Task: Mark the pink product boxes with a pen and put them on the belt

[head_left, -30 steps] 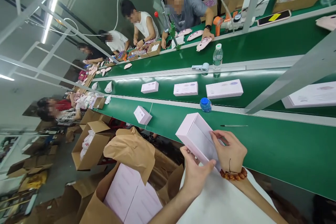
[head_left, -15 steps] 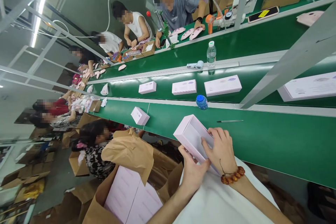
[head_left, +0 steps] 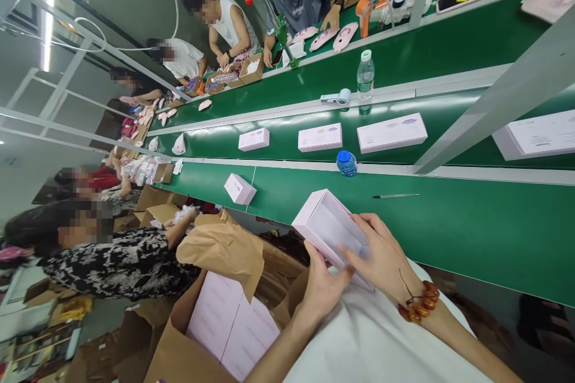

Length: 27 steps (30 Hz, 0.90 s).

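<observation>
I hold an open pale pink box (head_left: 326, 224) at the near edge of the green table (head_left: 471, 233). My left hand (head_left: 321, 287) grips its near end from below, fingers curled round it. My right hand (head_left: 381, 254), with a bead bracelet on the wrist, lies across the box's opening, fingers pressed inside. Below, a brown carton (head_left: 188, 347) holds flat pink boxes (head_left: 233, 332) under folded brown paper (head_left: 222, 248).
Closed pink boxes (head_left: 390, 131) ride the middle conveyor. A small pink box (head_left: 240, 188), a blue-capped bottle (head_left: 347, 163) and a pen (head_left: 395, 195) lie on my table. A person in a patterned top (head_left: 121, 263) leans in at left. Other people work across the belt.
My right hand has slid from the box's far edge into its opening. The person in the patterned top has come in from the left. The view has shifted.
</observation>
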Available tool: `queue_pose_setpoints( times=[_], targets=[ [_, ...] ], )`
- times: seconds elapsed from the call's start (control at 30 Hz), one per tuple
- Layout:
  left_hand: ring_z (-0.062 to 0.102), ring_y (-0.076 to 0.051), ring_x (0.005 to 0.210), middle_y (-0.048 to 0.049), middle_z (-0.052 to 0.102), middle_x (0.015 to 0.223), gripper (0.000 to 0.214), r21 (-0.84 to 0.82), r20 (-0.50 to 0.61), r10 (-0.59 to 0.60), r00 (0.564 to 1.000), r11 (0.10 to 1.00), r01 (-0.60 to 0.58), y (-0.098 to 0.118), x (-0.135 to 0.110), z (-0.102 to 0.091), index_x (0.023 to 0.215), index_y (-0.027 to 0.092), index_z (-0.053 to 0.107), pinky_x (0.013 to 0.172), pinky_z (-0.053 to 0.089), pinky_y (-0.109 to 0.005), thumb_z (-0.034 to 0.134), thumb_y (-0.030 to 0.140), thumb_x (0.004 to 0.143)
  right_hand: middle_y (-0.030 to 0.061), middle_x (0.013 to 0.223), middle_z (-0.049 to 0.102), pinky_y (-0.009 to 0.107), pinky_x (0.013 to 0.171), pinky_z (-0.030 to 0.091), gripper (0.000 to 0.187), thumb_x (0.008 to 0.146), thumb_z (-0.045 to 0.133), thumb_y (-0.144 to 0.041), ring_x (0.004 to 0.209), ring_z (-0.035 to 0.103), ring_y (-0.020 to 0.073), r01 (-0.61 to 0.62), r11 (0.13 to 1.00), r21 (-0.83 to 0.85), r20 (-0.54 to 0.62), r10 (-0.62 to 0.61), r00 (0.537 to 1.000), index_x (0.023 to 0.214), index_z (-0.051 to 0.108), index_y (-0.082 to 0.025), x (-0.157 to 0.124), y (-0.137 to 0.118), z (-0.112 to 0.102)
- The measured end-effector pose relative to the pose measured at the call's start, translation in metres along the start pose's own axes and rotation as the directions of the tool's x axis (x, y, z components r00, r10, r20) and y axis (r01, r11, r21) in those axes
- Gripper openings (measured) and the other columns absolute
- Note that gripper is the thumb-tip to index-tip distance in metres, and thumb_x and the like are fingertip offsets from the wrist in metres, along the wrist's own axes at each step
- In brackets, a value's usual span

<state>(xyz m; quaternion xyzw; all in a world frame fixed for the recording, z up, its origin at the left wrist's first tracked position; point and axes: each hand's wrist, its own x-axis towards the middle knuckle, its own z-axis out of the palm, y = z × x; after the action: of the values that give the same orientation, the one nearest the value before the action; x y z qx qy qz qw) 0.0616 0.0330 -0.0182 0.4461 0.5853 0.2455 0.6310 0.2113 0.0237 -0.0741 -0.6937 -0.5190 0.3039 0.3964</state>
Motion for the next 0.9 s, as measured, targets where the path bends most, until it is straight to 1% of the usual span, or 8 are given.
queue_pose_setpoints(
  times=[0.07,0.2,0.37,0.47,0.53,0.67,0.8,0.9],
  targets=[
    [0.068,-0.03,0.128,-0.0141,0.062,0.142,0.072,-0.001,-0.002,0.005,1.0,1.0,-0.005,-0.002,-0.001,-0.002,0.125,0.028,0.039,0.106,0.058,-0.046,0.093,0.036,0.078,0.0121,0.126,0.066,0.047,0.094,0.063,0.061,0.085,0.075,-0.053,0.115,0.07,0.0334,0.013,1.0,0.01,0.031,-0.013,0.999,0.137,0.063,-0.024,-0.001,0.001,-0.005],
    [0.071,-0.028,0.121,-0.0118,0.066,0.136,0.067,0.012,0.0,0.027,1.0,1.0,-0.027,-0.007,0.0,-0.005,0.123,0.028,0.039,0.1,0.062,-0.044,0.09,0.032,0.081,0.0112,0.124,0.065,0.047,0.093,0.063,0.068,0.079,0.081,-0.056,0.112,0.071,0.0325,0.03,0.999,0.014,0.096,-0.032,0.995,0.137,0.064,-0.024,0.001,0.003,-0.013],
    [0.07,-0.025,0.118,-0.0104,0.065,0.137,0.065,-0.024,0.074,0.043,0.996,0.999,-0.041,-0.005,0.0,-0.008,0.123,0.029,0.04,0.097,0.062,-0.041,0.085,0.02,0.077,0.0109,0.123,0.065,0.045,0.088,0.064,0.067,0.077,0.081,-0.047,0.109,0.07,0.0315,0.035,0.999,-0.035,0.094,-0.032,0.995,0.136,0.062,-0.023,0.0,0.005,-0.017],
    [0.07,-0.026,0.119,-0.0105,0.066,0.135,0.069,-0.009,0.024,0.048,0.999,0.999,-0.047,-0.004,-0.002,-0.004,0.124,0.029,0.041,0.099,0.061,-0.042,0.085,0.015,0.072,0.0111,0.124,0.064,0.045,0.089,0.064,0.067,0.08,0.08,-0.049,0.111,0.07,0.0315,0.049,0.998,-0.025,0.092,-0.046,0.995,0.138,0.06,-0.024,-0.003,0.005,-0.02],
    [0.07,-0.025,0.115,-0.009,0.067,0.131,0.071,-0.021,-0.004,0.05,0.999,0.999,-0.05,-0.004,-0.003,-0.002,0.124,0.029,0.042,0.102,0.059,-0.043,0.085,0.014,0.07,0.011,0.125,0.064,0.045,0.089,0.063,0.07,0.079,0.081,-0.051,0.112,0.069,0.0317,0.046,0.999,-0.023,0.104,-0.044,0.994,0.14,0.058,-0.025,-0.005,0.003,-0.022],
    [0.07,-0.023,0.109,-0.0073,0.065,0.127,0.067,-0.068,0.047,0.04,0.998,0.997,-0.037,-0.004,-0.003,-0.002,0.122,0.028,0.044,0.106,0.056,-0.045,0.084,0.015,0.069,0.0123,0.127,0.061,0.046,0.088,0.062,0.076,0.075,0.082,-0.052,0.117,0.067,0.0355,0.033,0.995,-0.091,0.094,-0.024,0.995,0.141,0.056,-0.025,-0.009,-0.003,-0.022],
    [0.069,-0.024,0.105,-0.0062,0.064,0.12,0.065,-0.032,0.038,0.047,0.998,0.998,-0.046,-0.006,-0.004,0.0,0.122,0.028,0.044,0.096,0.059,-0.044,0.083,0.017,0.072,0.0143,0.128,0.062,0.049,0.089,0.061,0.077,0.071,0.08,-0.046,0.118,0.065,0.0383,-0.023,0.993,-0.112,0.061,0.03,0.998,0.141,0.056,-0.024,-0.009,-0.005,-0.017],
    [0.068,-0.026,0.106,-0.0063,0.064,0.117,0.063,0.02,-0.01,0.068,0.998,0.997,-0.068,-0.01,-0.002,0.004,0.118,0.027,0.045,0.091,0.06,-0.043,0.083,0.018,0.07,0.0148,0.127,0.063,0.05,0.091,0.062,0.08,0.065,0.081,-0.044,0.116,0.067,0.0385,-0.058,0.993,-0.099,0.104,0.069,0.992,0.138,0.058,-0.021,-0.003,-0.001,-0.019]
  ],
)
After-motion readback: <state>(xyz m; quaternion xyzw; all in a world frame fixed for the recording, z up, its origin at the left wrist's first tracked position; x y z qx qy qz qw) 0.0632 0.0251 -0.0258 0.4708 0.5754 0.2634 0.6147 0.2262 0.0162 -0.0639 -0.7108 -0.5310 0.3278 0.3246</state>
